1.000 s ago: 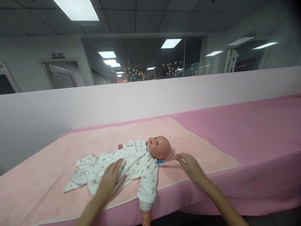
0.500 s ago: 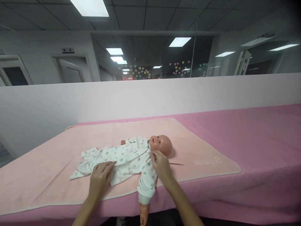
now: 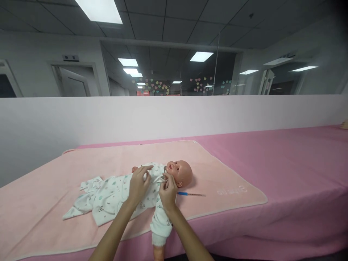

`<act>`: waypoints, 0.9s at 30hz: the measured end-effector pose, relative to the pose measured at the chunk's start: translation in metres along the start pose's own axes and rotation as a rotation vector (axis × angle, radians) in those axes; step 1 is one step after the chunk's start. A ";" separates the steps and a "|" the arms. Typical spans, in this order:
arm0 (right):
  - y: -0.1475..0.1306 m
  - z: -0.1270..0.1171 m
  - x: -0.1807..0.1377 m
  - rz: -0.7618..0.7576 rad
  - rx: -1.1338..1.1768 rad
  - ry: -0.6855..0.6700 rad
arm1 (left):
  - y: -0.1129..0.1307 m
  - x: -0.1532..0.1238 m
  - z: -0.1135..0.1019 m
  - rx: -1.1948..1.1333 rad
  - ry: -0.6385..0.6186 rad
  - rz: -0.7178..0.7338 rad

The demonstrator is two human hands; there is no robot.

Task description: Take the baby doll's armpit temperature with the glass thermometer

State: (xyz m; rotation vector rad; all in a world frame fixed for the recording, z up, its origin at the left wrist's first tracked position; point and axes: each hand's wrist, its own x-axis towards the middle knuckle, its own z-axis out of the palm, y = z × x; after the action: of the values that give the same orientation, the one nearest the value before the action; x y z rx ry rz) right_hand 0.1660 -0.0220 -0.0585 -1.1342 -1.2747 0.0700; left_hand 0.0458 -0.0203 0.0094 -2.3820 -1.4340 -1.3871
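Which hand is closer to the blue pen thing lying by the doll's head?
The right hand. It pinches the doll's collar, just left of the blue pen; the left hand rests farther away on the doll's chest.

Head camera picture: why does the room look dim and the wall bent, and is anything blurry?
Head view: bright ceiling panels glare white while the room stays dim; the wide lens bows the partition; the doll and both hands, left hand and right hand, look fairly sharp, with soft shadows.

doll (image 3: pixel 152 185) on blanket (image 3: pixel 217 170), thermometer (image 3: pixel 190 194) right
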 end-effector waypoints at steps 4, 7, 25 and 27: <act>0.002 -0.001 -0.001 -0.041 0.179 0.089 | 0.005 0.023 0.037 -0.170 -0.287 -0.114; 0.001 -0.001 -0.001 -0.037 0.206 0.063 | -0.005 0.021 0.048 -0.238 -0.326 -0.125; 0.002 -0.002 0.001 -0.013 0.079 0.022 | -0.014 0.019 0.040 -0.784 -0.511 -0.289; 0.002 -0.001 0.001 -0.018 0.087 0.021 | -0.014 0.019 0.039 -0.819 -0.501 -0.340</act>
State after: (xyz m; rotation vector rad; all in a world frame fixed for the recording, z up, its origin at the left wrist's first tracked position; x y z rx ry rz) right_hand 0.1685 -0.0213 -0.0588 -1.0459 -1.2510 0.0989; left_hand 0.0653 0.0181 -0.0061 -3.2996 -1.6621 -1.8170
